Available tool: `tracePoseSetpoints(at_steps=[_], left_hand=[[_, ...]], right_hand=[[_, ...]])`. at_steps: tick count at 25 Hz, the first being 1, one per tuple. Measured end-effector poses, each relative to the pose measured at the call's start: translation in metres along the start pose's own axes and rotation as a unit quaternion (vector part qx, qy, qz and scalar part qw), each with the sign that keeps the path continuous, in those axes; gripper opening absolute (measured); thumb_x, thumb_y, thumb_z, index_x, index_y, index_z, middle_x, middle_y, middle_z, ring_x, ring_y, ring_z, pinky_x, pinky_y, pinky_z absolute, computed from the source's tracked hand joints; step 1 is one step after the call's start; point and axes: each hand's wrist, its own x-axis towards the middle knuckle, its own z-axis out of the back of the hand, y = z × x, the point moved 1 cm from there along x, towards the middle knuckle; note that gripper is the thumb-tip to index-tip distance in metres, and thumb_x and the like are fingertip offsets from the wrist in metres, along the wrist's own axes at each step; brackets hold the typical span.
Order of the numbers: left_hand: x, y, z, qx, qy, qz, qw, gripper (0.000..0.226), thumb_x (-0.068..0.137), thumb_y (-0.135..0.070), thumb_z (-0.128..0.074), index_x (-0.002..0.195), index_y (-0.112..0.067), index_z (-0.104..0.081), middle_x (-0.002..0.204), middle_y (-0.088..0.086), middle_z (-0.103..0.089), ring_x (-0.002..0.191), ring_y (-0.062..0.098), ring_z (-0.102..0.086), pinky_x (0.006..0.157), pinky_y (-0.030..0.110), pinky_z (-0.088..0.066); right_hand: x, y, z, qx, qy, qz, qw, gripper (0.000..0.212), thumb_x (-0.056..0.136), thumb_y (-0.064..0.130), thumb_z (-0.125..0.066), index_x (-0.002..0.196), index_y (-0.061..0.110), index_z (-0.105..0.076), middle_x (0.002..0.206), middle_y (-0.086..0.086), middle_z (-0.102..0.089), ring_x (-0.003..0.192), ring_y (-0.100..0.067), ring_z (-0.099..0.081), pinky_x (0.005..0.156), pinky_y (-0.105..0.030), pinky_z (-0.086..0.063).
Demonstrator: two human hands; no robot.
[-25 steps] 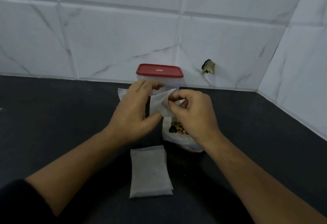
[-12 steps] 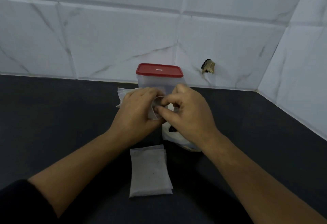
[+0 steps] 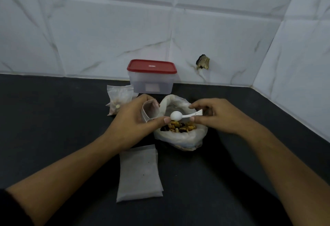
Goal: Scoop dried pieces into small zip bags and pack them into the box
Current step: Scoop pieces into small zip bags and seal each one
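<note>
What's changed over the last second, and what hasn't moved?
The right hand has let go of the small zip bag and now pinches a white spoon, its bowl over the open bag of dried pieces. The left hand alone holds the zip bag, mouth open. Unchanged: the red-lidded box closed, the stack of empty bags in front.

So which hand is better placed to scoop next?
The right hand: it pinches the white spoon by its handle, just above the dried pieces. The left hand holds the small zip bag open.
</note>
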Motion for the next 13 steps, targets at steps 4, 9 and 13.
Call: tracePoseSetpoints(at_steps=[4,9,13], left_hand=[[-0.001,0.001,-0.001,0.022,0.007,0.003,1.0,0.036,0.082,-0.05,-0.077,0.11,-0.031,-0.063,0.104,-0.015,-0.067,0.101,-0.001,-0.062,0.083,0.026,-0.054],[-0.001,0.002,0.001,0.015,0.036,0.003,0.999,0.037,0.083,-0.047,-0.079,0.113,-0.032,-0.062,0.109,-0.016,-0.066,0.103,0.001,-0.062,0.087,0.033,-0.056],[0.001,0.002,0.007,0.006,0.089,0.008,0.996,0.053,0.071,-0.062,-0.082,0.113,-0.039,-0.06,0.11,-0.021,-0.063,0.105,0.0,-0.062,0.09,0.037,-0.059]], right_hand=[[0.001,0.0,0.0,-0.031,-0.015,-0.003,0.999,0.017,0.095,0.028,-0.074,0.11,0.035,-0.077,0.082,0.014,-0.063,0.07,-0.001,-0.059,0.064,-0.018,-0.04],[-0.005,0.007,0.016,0.021,-0.061,0.017,0.998,0.014,0.099,0.035,-0.067,0.099,0.029,-0.079,0.073,0.006,-0.07,0.063,-0.01,-0.067,0.061,-0.029,-0.056],[-0.006,0.013,0.016,0.038,-0.033,0.019,0.999,0.014,0.099,0.035,-0.067,0.095,0.029,-0.079,0.068,0.004,-0.07,0.058,-0.013,-0.066,0.058,-0.029,-0.056]])
